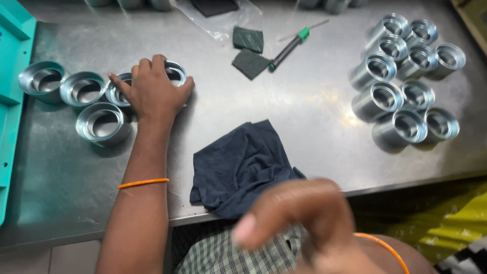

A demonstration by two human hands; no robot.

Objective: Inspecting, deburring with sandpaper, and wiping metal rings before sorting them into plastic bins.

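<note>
The left hand point(154, 89) lies flat on top of a metal ring point(172, 74) at the left part of the steel surface point(304, 116). Its grip is loose, with the fingers spread over the ring and not closed around it, so it covers and touches the piece more than it holds it. This ring stands at the end of a small group of four other rings point(83, 94), which sit touching one another near a teal plastic block point(12, 76) at the left edge.

The right hand point(299, 218) is close to the camera and blurred, above the front edge of the surface; the fingers look curled, but I cannot tell if its grip holds anything.

On the right side, well apart, a bigger cluster of ten taller metal sleeves point(406, 81) stands together. As a judgement, the small group is the smaller share and most pieces wait in the big cluster.

Between the two groups lie a dark blue cloth point(238, 167), two dark abrasive pads point(248, 50) and a tool with a green collar point(291, 45)
</note>
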